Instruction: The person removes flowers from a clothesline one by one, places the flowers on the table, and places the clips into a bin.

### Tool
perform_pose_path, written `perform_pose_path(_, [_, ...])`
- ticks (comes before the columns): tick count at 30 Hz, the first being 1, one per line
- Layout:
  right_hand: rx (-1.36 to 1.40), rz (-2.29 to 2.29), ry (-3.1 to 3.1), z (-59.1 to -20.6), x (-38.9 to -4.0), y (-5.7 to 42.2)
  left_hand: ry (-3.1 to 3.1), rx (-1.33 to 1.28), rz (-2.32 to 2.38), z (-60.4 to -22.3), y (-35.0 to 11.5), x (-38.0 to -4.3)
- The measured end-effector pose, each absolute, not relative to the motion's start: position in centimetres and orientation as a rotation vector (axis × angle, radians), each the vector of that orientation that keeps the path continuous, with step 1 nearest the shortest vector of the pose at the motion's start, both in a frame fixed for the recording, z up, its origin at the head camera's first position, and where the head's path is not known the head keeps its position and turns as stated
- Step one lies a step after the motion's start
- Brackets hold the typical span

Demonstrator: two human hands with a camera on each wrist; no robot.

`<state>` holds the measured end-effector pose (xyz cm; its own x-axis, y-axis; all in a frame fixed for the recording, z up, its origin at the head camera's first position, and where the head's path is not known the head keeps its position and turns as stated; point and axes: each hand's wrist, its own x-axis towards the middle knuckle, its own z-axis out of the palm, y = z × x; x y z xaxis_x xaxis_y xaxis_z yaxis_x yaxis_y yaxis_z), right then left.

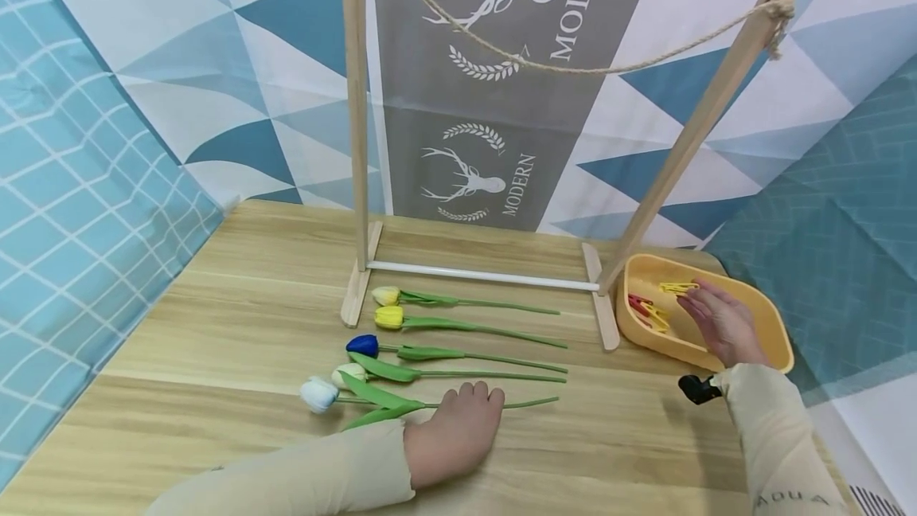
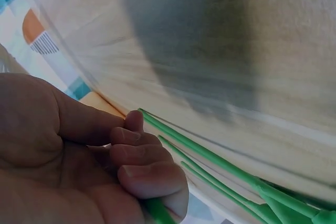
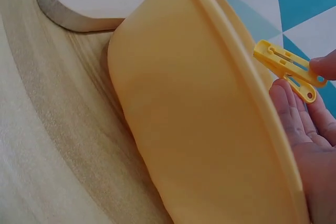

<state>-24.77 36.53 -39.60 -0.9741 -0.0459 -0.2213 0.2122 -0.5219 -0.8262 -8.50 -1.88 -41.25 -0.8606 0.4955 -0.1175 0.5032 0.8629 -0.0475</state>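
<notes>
My left hand (image 1: 458,432) curls its fingers round the green stem of the pale blue tulip (image 1: 318,394), the nearest of several artificial tulips on the table. In the left wrist view a bit of green stem (image 2: 159,211) shows under the curled fingers. Over the yellow-orange bin (image 1: 777,333), my right hand (image 1: 723,325) pinches a yellow clothespin (image 3: 289,69) between thumb and fingers. Red clothespins (image 1: 640,305) and yellow ones lie inside the bin. Beyond the held tulip lie a cream tulip (image 1: 349,375), a blue tulip (image 1: 363,345), a yellow tulip (image 1: 389,317) and another cream tulip (image 1: 385,296).
A wooden stand with a left post (image 1: 357,102) and a leaning right post (image 1: 695,138) rises behind the flowers. Twine (image 1: 530,62) sags between the post tops, and a white rod (image 1: 480,275) joins the feet. Patterned cloth (image 1: 301,46) hangs behind the table.
</notes>
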Motion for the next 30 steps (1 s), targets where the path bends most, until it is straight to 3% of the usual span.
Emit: perform_pose_path(30, [0.638,-2.114,1.946,-40.1,-26.6,35.8,2.88,0.748,-0.111,-41.7,-1.6,-7.1])
